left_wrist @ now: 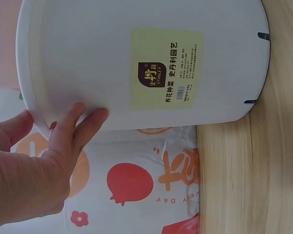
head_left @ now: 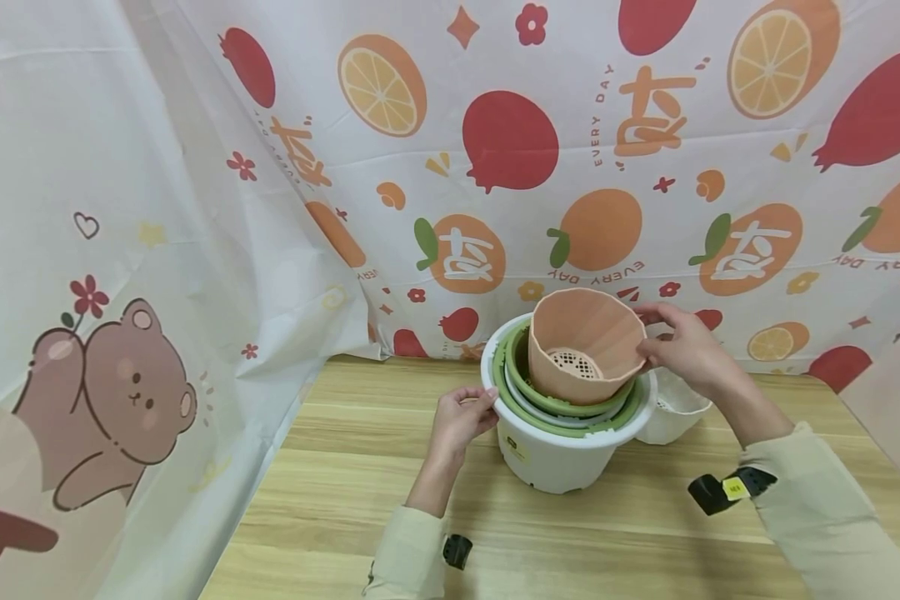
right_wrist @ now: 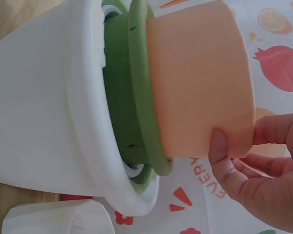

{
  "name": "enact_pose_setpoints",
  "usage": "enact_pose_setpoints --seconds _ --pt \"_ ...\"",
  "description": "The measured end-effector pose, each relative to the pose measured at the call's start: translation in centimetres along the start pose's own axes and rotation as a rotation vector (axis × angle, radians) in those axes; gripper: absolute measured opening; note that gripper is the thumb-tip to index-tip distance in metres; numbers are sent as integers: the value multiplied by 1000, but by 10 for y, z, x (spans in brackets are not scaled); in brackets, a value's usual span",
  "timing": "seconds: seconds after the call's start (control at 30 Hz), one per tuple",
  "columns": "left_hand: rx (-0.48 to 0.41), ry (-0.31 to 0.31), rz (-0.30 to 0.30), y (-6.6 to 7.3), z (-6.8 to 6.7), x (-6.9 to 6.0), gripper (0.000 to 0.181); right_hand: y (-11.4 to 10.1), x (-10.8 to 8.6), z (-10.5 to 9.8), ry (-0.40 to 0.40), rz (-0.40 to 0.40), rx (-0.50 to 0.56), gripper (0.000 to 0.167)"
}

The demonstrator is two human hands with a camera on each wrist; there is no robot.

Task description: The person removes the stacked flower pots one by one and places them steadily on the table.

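A large white flowerpot [head_left: 562, 462] stands on the table, with green pots [head_left: 521, 387] and a white one nested inside it. An orange-pink pot [head_left: 581, 321] with a perforated base sits tilted at the top of the stack, partly inside the upper green pot. My right hand [head_left: 686, 350] pinches that pot's rim on its right side; the right wrist view shows thumb and fingers on either side of the wall. With thumb and fingers, my left hand [head_left: 457, 425] grips the large white pot's rim at its left. A label [left_wrist: 166, 70] shows on the white pot's side.
A small white pot [head_left: 675, 408] stands just right of the stack, partly hidden behind it. The wooden table [head_left: 360, 467] runs back to a fruit-printed curtain [head_left: 420, 175]. Another curtain with a bear print [head_left: 131, 383] hangs at the left.
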State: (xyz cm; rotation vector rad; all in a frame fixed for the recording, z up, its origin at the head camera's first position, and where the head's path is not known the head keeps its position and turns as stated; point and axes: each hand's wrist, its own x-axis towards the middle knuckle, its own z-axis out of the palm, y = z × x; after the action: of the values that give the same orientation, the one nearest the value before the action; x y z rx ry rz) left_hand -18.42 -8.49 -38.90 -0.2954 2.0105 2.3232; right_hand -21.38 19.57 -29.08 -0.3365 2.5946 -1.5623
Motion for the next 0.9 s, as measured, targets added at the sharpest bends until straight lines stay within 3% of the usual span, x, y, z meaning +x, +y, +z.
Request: enact_pose_setpoints --seconds 0.9 --pt "-1 -12 -4 0 -1 2 21 -23 -17 -24 46 -28 -6 54"
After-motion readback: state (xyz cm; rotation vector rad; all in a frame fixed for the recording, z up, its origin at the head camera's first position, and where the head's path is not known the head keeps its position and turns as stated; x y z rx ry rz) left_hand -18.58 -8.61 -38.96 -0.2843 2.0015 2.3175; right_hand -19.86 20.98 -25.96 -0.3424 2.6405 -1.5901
